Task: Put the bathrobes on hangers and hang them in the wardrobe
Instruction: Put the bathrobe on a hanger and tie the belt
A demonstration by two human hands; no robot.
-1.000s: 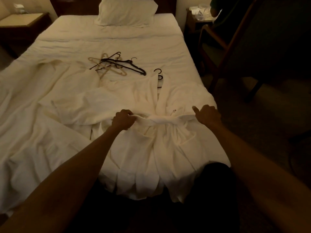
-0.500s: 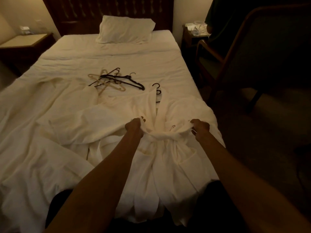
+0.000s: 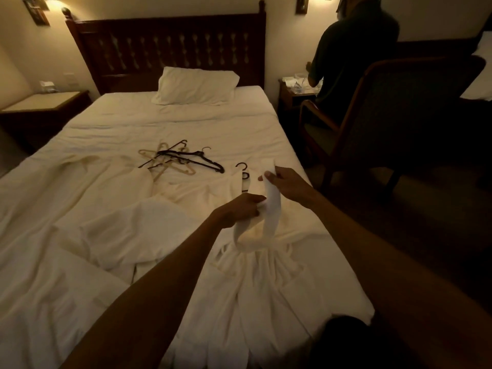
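Note:
A white bathrobe (image 3: pixel 269 283) lies spread on the bed's near right part, its collar on a black hanger whose hook (image 3: pixel 242 167) sticks out above. The robe's belt (image 3: pixel 273 209) is cinched around its waist and both ends rise from it. My left hand (image 3: pixel 243 209) pinches one belt end low over the robe. My right hand (image 3: pixel 285 182) grips the other end, lifted higher. A second white robe (image 3: pixel 127 225) lies crumpled to the left. Several loose hangers (image 3: pixel 181 162), black and beige, lie in a pile mid-bed.
The bed (image 3: pixel 186 126) has a pillow (image 3: pixel 195 86) at the dark headboard. A nightstand (image 3: pixel 42 105) stands left. On the right, a wooden armchair (image 3: pixel 394 115) stands close to the bed, and a person (image 3: pixel 351 51) sits beyond it at a small table.
My hands let go of the tight belt at the waist, came together and lifted its two ends. The camera tilted up, showing the headboard and the person.

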